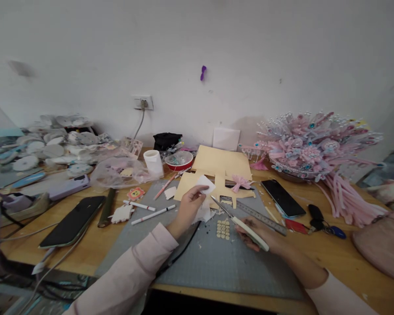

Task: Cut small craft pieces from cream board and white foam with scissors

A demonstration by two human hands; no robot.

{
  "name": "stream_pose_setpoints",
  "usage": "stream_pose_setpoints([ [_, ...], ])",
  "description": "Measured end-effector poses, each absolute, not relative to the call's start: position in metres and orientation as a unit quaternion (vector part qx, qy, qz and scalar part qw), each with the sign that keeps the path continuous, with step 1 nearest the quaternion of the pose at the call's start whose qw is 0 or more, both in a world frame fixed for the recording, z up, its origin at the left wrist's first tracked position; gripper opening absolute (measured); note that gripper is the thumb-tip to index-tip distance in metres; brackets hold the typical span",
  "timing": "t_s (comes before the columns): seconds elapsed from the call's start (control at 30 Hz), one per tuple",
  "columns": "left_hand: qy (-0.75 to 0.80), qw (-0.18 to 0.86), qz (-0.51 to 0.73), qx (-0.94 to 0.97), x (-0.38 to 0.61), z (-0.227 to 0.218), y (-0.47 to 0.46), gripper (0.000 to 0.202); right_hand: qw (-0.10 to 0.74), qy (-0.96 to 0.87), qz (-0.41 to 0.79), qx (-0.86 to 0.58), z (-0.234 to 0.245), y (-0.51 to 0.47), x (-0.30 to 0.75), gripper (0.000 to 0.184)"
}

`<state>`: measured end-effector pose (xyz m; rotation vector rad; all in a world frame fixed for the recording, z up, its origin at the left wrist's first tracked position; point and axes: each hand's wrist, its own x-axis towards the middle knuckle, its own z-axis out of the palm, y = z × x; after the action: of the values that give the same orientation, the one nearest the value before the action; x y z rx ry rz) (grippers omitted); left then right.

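Grey cutting mat point(216, 262) — left hand point(188, 205) pinched on white paper point(206, 184), right hand point(261, 236) tight around white-handled cutter point(244, 226), ruler point(264, 217) alongside.

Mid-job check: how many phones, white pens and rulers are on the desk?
Phones: 3
White pens: 2
Ruler: 1
Total: 6

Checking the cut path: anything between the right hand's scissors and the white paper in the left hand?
Nothing visible. The scissors in the right hand point at the white paper in the left hand; tan cut-outs lie beside the blades.
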<state>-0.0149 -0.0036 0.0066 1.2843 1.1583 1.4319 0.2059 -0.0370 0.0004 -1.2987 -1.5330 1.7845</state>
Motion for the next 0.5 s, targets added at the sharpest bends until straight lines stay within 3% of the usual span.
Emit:
stream_pose_setpoints([
  [0.5, 0.470, 0.423, 0.567, 0.528, -0.0153, 0.0034, -0.0020, 0.027, 0.230, -0.551, 0.650, -0.470, 0.0017, -0.0375, 0.2008, 0.041],
])
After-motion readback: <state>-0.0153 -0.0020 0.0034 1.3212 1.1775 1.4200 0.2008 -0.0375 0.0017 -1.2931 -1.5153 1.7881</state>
